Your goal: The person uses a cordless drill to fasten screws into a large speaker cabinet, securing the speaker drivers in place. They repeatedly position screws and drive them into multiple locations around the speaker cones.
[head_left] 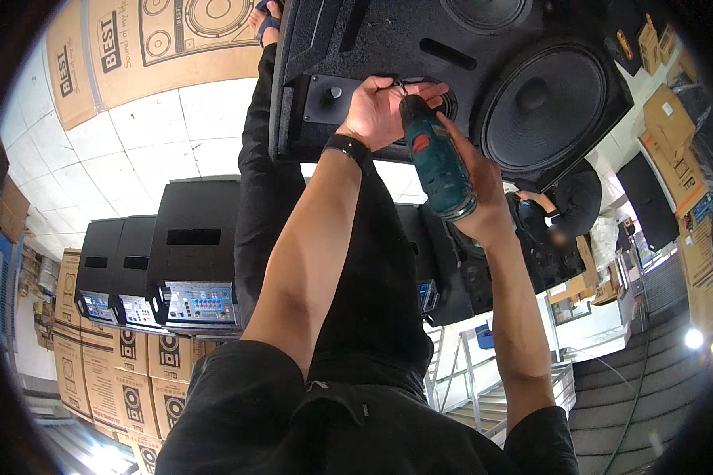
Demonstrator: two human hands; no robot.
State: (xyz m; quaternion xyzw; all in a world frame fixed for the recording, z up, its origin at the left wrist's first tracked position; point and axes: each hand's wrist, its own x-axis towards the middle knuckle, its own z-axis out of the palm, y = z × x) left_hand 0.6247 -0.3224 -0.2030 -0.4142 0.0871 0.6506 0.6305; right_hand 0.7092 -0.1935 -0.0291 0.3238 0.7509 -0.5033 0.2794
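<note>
My right hand (483, 186) is wrapped round a blue-green cordless drill (437, 166), whose black chuck points away from me. Just left of the chuck is my left hand (379, 115), its palm turned up and fingers stretched out toward the drill bit. Whether small screws lie in that palm is too small to tell. Both hands are over a black speaker cabinet (380, 51). A square horn plate (325, 99) sits on its face, left of my left hand. To the right is a large round woofer (543, 107); a round opening is partly hidden behind my fingers.
Brown cartons (115, 372) are stacked at the lower left, below black speakers with lit control panels (198, 302). A large carton (158, 47) lies on the white tiled floor (150, 119). Another person (578, 198) is at the right, beside more speakers. A metal stair (475, 380) stands lower right.
</note>
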